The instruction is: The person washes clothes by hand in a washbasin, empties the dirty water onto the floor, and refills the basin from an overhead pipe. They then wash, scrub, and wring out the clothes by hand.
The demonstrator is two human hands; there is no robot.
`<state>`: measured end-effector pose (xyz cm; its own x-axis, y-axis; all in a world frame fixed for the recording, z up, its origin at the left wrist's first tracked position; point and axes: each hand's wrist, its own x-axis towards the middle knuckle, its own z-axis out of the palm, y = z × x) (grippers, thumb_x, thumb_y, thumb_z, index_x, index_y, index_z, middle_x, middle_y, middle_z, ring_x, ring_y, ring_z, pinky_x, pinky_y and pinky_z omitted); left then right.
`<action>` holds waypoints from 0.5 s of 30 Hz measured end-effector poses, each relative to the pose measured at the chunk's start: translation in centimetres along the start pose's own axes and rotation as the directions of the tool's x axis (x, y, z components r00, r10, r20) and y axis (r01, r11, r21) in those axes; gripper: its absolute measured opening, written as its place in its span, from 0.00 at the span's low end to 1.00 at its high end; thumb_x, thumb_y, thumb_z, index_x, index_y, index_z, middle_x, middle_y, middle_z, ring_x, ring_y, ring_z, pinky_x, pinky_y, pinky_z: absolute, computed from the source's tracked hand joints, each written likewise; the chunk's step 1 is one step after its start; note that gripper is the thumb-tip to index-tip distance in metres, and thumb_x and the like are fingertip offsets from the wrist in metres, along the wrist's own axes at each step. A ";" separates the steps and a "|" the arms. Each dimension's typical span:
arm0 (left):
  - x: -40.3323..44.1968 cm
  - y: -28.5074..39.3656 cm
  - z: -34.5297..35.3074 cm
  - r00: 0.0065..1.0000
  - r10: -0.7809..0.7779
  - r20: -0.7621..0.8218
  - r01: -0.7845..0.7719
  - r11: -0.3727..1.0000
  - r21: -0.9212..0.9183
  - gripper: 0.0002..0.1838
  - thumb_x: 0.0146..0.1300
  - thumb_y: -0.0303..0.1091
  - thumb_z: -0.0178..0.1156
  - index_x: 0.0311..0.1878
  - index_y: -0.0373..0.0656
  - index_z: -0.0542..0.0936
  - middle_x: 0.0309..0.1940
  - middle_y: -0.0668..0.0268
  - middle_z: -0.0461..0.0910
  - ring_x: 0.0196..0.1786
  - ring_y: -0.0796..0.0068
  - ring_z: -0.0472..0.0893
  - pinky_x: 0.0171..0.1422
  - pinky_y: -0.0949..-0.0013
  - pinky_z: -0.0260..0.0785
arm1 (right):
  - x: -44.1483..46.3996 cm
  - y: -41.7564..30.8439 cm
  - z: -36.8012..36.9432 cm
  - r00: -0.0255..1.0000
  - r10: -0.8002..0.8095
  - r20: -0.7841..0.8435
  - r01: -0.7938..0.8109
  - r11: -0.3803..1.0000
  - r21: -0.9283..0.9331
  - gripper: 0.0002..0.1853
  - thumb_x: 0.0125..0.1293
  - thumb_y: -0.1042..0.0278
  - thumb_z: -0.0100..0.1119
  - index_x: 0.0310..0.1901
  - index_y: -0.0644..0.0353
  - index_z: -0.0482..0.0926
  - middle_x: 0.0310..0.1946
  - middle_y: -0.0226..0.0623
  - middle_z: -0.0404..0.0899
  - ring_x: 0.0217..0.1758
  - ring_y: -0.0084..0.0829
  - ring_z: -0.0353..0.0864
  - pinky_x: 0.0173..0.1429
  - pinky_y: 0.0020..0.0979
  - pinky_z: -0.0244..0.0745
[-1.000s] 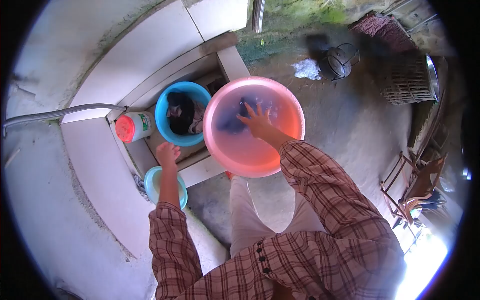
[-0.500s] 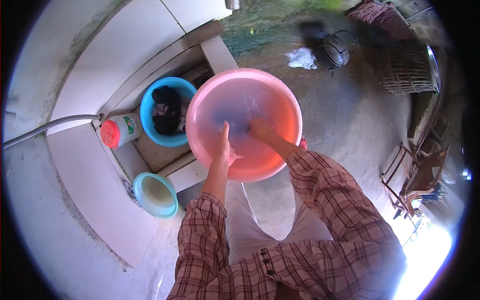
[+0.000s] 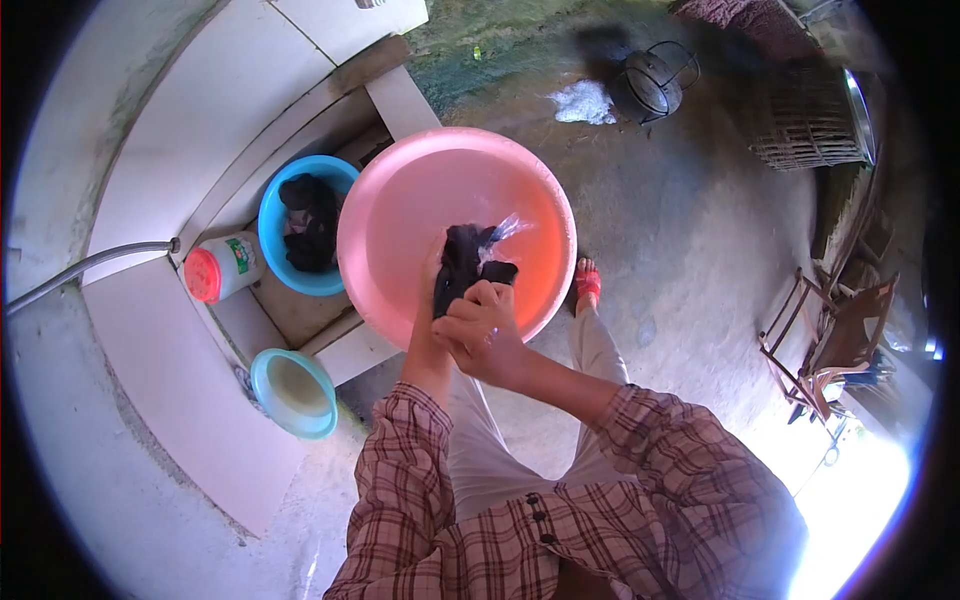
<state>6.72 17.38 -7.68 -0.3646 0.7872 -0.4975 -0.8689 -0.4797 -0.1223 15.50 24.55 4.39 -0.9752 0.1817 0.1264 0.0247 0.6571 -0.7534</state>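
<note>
A wet black cloth (image 3: 460,262), perhaps a small garment, is bunched up above the large pink basin (image 3: 358,225), with water splashing off its right side. My left hand (image 3: 430,285) holds its left edge, and the fingers are partly hidden behind the fabric. My right hand (image 3: 485,325) is closed on the lower end of the same cloth, knuckles up. Cloudy water (image 3: 440,185) fills the basin below.
Left of the basin, a blue basin (image 3: 268,240) holds dark clothes (image 3: 315,230). A white tub with a red lid (image 3: 205,275) lies beside it, above a pale green basin (image 3: 262,385). A bucket (image 3: 652,85), wicker basket (image 3: 810,135) and wooden chair (image 3: 845,320) stand rightward.
The black cloth has come up out of the water. My right hand has risen from the water and drawn back toward me, and both hands now meet on the cloth.
</note>
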 end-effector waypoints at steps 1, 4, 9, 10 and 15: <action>-0.3 -0.4 -0.4 0.998 -0.014 0.060 0.016 0.999 -0.046 0.27 0.63 0.61 0.46 0.47 0.46 0.75 0.39 0.62 0.79 0.42 0.68 0.79 0.44 0.61 0.74 | -0.3 0.6 1.0 1.000 0.014 -0.020 -0.013 1.000 0.019 0.05 0.44 0.71 0.62 0.24 0.49 0.76 0.24 0.27 0.69 0.38 0.31 0.67 0.40 0.38 0.54; -0.1 -0.9 -1.7 0.988 -0.043 0.151 0.059 0.993 -0.101 0.26 0.64 0.60 0.46 0.46 0.46 0.75 0.38 0.62 0.79 0.41 0.69 0.79 0.44 0.62 0.74 | 0.3 2.1 2.4 0.999 0.037 0.005 -0.036 0.994 -0.099 0.04 0.47 0.67 0.60 0.25 0.50 0.74 0.24 0.29 0.69 0.37 0.32 0.67 0.39 0.38 0.57; 1.7 0.3 -6.5 0.976 0.209 0.058 -0.214 0.884 0.415 0.22 0.66 0.55 0.46 0.42 0.45 0.76 0.36 0.64 0.79 0.40 0.71 0.79 0.44 0.64 0.74 | 2.5 7.2 5.8 0.996 0.084 0.039 -0.077 0.986 -0.149 0.07 0.56 0.62 0.54 0.27 0.54 0.74 0.24 0.36 0.73 0.30 0.38 0.74 0.34 0.40 0.68; 2.1 0.6 -7.1 0.939 0.344 0.018 -0.257 0.663 0.703 0.19 0.67 0.51 0.46 0.40 0.45 0.76 0.35 0.64 0.79 0.41 0.72 0.79 0.43 0.64 0.75 | 3.1 7.9 6.8 0.985 0.165 0.048 -0.153 0.968 -0.199 0.07 0.58 0.62 0.53 0.27 0.55 0.73 0.24 0.36 0.73 0.28 0.40 0.74 0.32 0.41 0.69; 1.3 0.2 -3.1 0.708 0.520 -0.477 -0.183 0.788 0.588 0.14 0.67 0.40 0.47 0.45 0.40 0.75 0.39 0.63 0.77 0.43 0.71 0.79 0.43 0.66 0.75 | 6.1 11.3 6.3 0.824 0.558 0.098 -0.548 0.829 -0.110 0.11 0.62 0.59 0.49 0.35 0.58 0.73 0.33 0.47 0.78 0.40 0.46 0.78 0.43 0.49 0.72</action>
<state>7.09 17.11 -11.05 -0.5506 0.1228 -0.8257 -0.8148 -0.2940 0.4996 8.42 28.48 -7.44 -0.8113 0.4447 -0.3795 0.5794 0.5252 -0.6232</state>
